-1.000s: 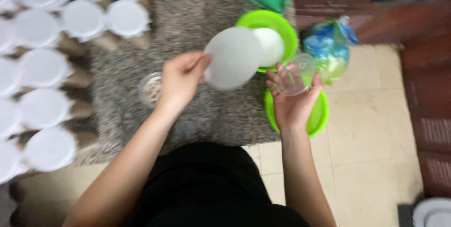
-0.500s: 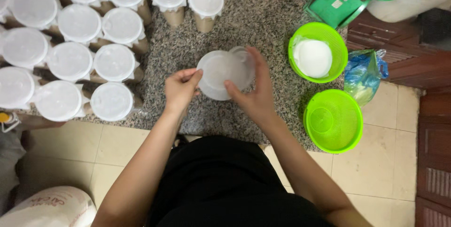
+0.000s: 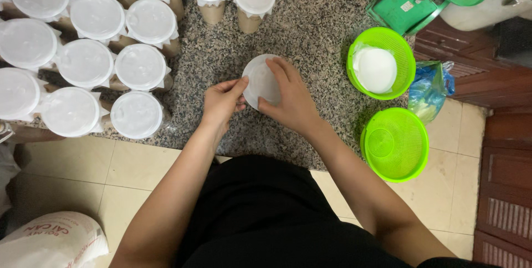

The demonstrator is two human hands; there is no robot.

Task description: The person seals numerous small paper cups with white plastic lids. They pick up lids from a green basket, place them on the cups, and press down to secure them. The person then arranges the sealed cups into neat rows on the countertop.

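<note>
Pressing a white lid (image 3: 259, 81) on the granite counter (image 3: 316, 18), our right hand (image 3: 291, 101) lies flat over it, our left hand (image 3: 223, 100) pinching its rim, seemingly capping a cup, right of the lidded cups (image 3: 100, 52).

Both hands (image 3: 260, 99) now press the white lid (image 3: 259, 79) flat — a second ago it was lifted, tilted

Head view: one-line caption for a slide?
Both hands press a white lid onto a cup on the granite floor, beside rows of lidded cups.
</note>
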